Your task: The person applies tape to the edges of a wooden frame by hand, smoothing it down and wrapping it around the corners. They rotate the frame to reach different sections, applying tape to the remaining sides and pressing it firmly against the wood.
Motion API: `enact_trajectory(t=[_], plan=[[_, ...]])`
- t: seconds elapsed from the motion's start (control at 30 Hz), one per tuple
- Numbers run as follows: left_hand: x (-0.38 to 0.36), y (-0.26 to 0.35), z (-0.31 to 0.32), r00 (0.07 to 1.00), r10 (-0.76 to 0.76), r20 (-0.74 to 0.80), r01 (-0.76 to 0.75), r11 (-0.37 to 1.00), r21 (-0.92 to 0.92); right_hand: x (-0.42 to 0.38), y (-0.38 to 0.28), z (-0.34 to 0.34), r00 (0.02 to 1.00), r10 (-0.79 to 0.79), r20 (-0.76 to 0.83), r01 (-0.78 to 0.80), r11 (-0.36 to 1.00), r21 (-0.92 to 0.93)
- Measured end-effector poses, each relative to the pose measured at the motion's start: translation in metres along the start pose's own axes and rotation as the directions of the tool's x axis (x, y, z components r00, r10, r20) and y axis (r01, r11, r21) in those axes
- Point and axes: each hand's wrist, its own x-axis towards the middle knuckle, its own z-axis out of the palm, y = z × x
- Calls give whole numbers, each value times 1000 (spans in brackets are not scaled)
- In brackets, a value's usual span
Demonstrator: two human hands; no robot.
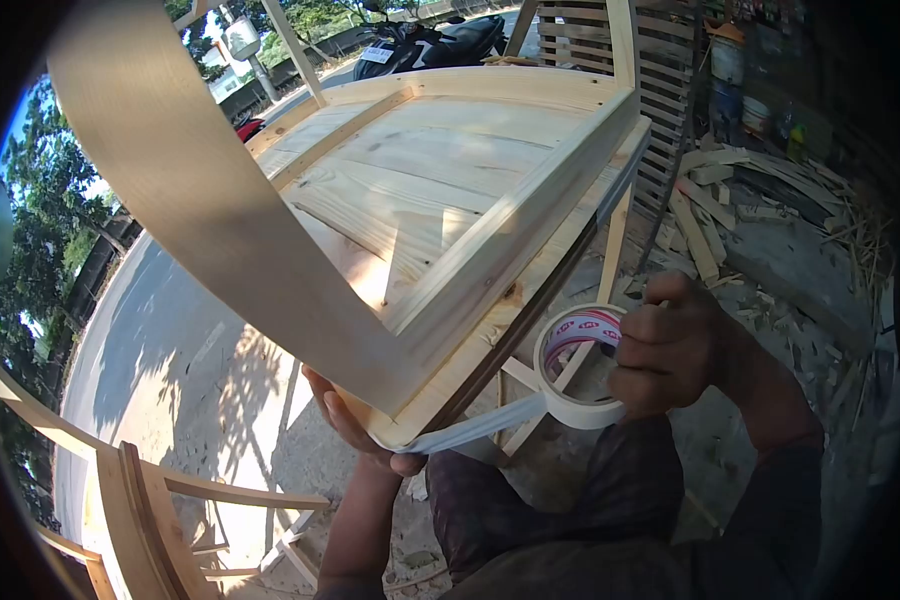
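A pale wooden frame with a boarded panel (430, 150) spans the middle of the view, its near corner closest to me. My left hand (355, 425) is at that corner, with fingers around the wood's edge and thumb near the tape strip. In my right hand (670, 345) is a roll of masking tape (575, 408), gripped at its right side with curled fingers. A strip of tape (485, 427) runs from the roll to the corner. A dark brown band (510, 340) lies along the frame's lower edge. Part of the left fingers is hidden behind the wood.
A broad wooden post (200, 200) rises at the left of the frame. More wooden frames (150, 500) stand at the lower left. Wood scraps (700, 220) cover the ground at right, beside a slatted panel (670, 100). A parked motorcycle (430, 45) is behind.
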Motion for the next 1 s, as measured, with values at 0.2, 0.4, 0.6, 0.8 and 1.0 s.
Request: enact_trajectory(t=[0.2,0.4,0.6,0.8,1.0], plan=[[-48,-8,-9,1000,-4,-9,3,998,-55,-36,27,19,970,118,-213,-169,957,-237],[-59,3,-19,1000,28,7,-29,999,22,-15,47,122,481,596,-643,-406,801,439],[-47,12,-15,999,-45,-5,45,998,48,-38,65,106,648,418,-637,-290,909,300],[-24,21,-8,981,-186,-50,188,982,32,-94,102,66,863,61,-501,-213,944,-252],[-2,26,-12,957,-290,0,289,955,58,-110,119,59,904,22,-427,-278,789,-548]])
